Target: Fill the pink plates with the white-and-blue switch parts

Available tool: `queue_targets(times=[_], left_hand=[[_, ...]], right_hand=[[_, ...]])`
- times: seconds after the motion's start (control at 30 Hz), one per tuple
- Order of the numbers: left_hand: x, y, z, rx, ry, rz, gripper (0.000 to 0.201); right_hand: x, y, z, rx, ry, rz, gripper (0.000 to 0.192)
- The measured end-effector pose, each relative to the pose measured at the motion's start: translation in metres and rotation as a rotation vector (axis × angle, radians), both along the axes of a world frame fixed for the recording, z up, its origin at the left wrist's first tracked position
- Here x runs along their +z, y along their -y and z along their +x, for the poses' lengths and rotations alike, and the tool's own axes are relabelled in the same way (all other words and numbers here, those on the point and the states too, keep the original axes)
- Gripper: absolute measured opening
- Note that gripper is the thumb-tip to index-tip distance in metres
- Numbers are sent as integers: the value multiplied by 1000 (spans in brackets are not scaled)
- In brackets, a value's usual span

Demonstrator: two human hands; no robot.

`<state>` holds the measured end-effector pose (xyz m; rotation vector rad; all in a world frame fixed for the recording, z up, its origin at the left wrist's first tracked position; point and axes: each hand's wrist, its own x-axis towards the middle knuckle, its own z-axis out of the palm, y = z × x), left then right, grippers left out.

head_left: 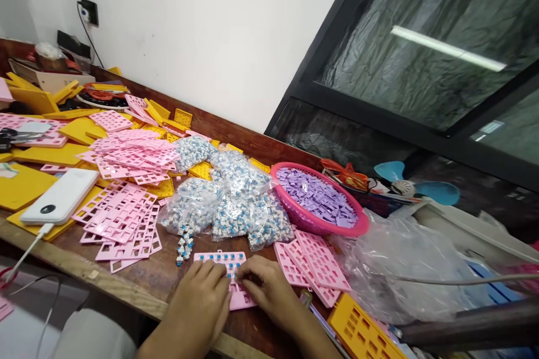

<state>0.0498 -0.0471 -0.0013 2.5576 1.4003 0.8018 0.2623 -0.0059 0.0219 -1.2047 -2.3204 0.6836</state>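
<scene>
A pink keyboard frame with several blue switches set in its top row lies on the wooden table near the front edge. My left hand rests palm down on its left part. My right hand presses down on its right part, fingers curled. What lies under the fingertips is hidden. Just above the frame are clear bags of blue and white switches, and a few loose switches lie to the left.
A pink basket of purple keycaps stands at the right. Pink frames and yellow plates cover the left of the table. A white power bank, a crumpled plastic bag and a yellow plate lie nearby.
</scene>
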Motion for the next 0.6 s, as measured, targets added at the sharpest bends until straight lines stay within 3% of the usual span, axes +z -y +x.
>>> queue_targets(times=[0.13,0.23,0.37,0.6], left_hand=[[6,-10,-52,184,-1,-132,26],[7,-21,-79,194,-11,-269,30],[4,-29,-91,190,80,-347,33],[1,-25,-104,135,285,-301,37]], right_hand=[[0,0,-1,9,-10,-6,10],[0,2,-7,10,-48,40,4],[9,-1,-36,35,-53,134,7],[28,-33,-118,162,381,239,13]])
